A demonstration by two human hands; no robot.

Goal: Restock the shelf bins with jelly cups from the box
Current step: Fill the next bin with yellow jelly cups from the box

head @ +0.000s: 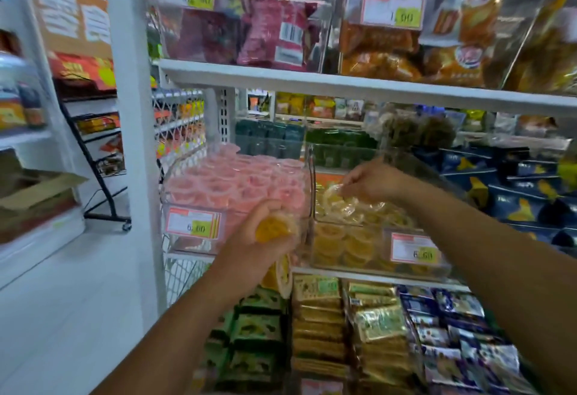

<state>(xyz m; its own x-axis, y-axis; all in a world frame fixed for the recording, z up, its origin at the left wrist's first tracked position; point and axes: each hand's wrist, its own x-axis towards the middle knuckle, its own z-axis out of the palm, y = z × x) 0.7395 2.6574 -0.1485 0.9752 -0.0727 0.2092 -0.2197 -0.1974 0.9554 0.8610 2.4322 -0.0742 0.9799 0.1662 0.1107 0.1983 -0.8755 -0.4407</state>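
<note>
Two clear shelf bins stand side by side on the middle shelf. The left bin (175, 207) is heaped with pink jelly cups (237, 179). The right bin (349, 265) holds yellow jelly cups (356, 245). My left hand (259, 238) grips a stack of yellow jelly cups (271, 229) in front of the two bins, with more cups of the stack hanging below the palm. My right hand (371, 181) reaches over the right bin and pinches a yellow jelly cup (335, 196) at the top of the pile.
Price tags (193, 224) are stuck to both bin fronts. A shelf board (343, 85) with snack bags runs above, and packaged snacks (374, 332) fill the shelf below. A white post (134, 113) stands to the left, an open cardboard box (34, 195) at far left.
</note>
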